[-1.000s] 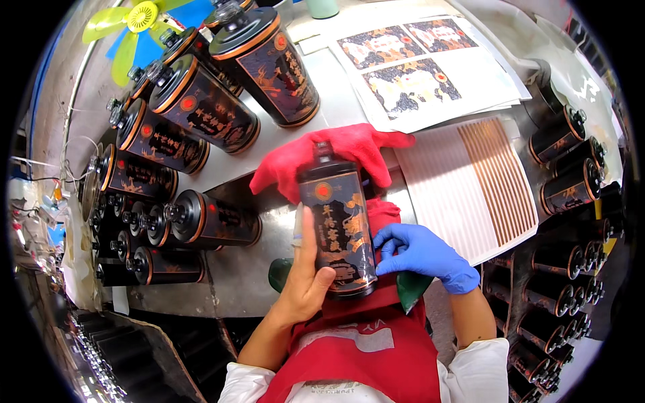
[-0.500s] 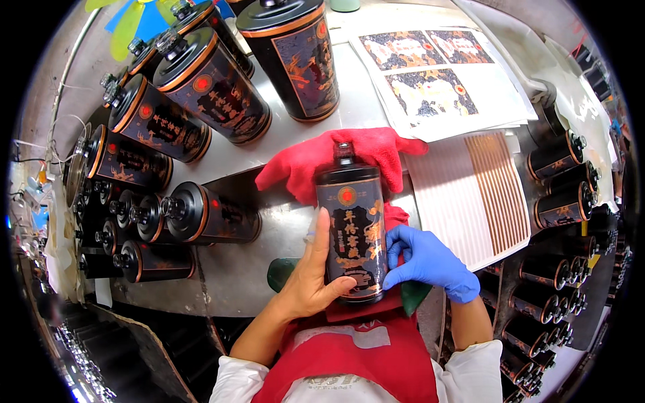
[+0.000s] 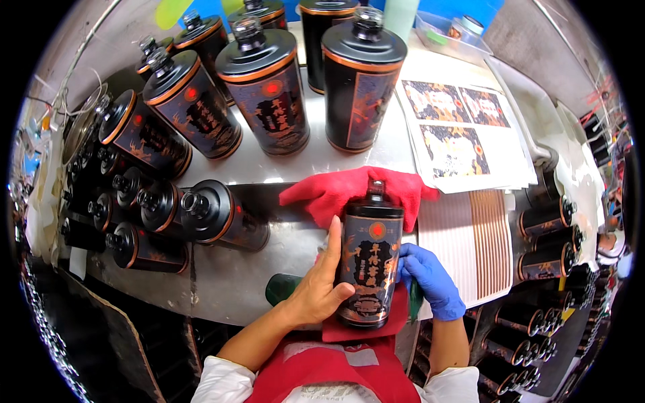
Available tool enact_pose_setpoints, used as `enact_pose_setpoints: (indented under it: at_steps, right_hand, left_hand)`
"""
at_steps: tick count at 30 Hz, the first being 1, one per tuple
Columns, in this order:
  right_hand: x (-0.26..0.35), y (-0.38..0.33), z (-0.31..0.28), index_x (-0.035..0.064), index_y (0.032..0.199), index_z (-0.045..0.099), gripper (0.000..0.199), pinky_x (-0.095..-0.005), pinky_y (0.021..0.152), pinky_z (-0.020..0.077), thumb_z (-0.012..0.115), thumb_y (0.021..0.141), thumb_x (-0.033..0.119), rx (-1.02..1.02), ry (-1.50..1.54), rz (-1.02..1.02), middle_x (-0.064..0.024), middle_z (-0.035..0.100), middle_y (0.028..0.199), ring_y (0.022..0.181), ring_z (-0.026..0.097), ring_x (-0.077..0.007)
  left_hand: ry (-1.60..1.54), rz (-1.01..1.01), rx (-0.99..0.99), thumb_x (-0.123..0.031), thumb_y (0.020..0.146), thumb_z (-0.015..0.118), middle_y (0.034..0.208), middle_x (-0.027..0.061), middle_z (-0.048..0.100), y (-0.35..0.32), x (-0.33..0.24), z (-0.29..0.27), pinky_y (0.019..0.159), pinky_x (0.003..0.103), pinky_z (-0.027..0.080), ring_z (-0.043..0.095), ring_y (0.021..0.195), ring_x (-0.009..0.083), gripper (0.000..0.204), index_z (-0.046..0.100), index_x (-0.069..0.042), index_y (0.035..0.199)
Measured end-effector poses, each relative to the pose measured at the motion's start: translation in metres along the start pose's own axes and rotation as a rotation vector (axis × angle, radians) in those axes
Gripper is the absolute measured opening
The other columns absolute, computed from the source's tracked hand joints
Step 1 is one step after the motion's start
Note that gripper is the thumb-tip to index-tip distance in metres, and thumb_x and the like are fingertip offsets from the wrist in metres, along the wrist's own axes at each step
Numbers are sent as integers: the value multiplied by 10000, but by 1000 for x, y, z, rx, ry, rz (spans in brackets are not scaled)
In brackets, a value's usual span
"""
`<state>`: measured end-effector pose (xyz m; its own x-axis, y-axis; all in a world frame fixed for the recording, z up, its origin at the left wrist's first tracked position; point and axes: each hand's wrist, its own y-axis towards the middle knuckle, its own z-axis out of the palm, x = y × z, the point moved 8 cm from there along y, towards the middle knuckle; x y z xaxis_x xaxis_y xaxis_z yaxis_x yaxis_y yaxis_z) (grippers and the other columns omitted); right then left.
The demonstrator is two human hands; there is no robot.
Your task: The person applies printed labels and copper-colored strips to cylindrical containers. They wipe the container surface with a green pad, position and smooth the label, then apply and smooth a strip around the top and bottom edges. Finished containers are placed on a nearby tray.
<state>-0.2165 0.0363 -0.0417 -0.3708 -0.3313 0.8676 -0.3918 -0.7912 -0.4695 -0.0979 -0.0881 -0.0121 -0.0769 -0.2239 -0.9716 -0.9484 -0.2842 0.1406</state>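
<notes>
Steel bench [image 3: 222, 282]; bottle [image 3: 368, 265] between hands.

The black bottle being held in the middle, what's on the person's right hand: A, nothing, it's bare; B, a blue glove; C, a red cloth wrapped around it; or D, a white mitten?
B: the right hand wears a blue glove as it presses the side of the black bottle, while the left hand on the other side is bare.

One head-worn fisheye view looks steeply down from above the person's chest, close over the worktop [image 3: 269, 282]. It faces forward across the metal surface; edges curve toward the round black rim. The forearms enter from the lower edge.
</notes>
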Motion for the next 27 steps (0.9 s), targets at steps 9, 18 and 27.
enact_pose_setpoints:
  at_steps: [9, 18, 27]
  right_hand:
    - [-5, -11, -30, 13, 1068, 511, 257, -228, 688, 475, 550, 831, 104, -161, 491, -19, -66, 590, 888, 736, 568, -117]
    - [121, -51, 89, 140, 1031, 642, 346, -340, 605, 493, 737, 702, 94, -20, -1169, -723, -72, 644, 834, 698, 616, -251]
    - [156, -45, 85, 79, 801, 666, 231, -333, 677, 483, 692, 622, -64, -223, -1175, -1101, -70, 655, 841, 763, 619, -222]
  left_hand:
    - [-47, 8, -73, -560, 895, 411, 1467, 267, 158, 4, -5, -15, 1079, 372, 217, 218, 1359, 367, 914, -29, 39, 1425]
    - [984, -408, -307, -244, 740, 704, 1050, 242, 500, -103, 21, -67, 919, 467, 311, 425, 1019, 407, 570, 494, 16, 1202]
    - [210, -442, -497, -95, 799, 637, 897, 166, 560, -128, 40, -76, 677, 349, 456, 572, 750, 315, 329, 484, -8, 1076]
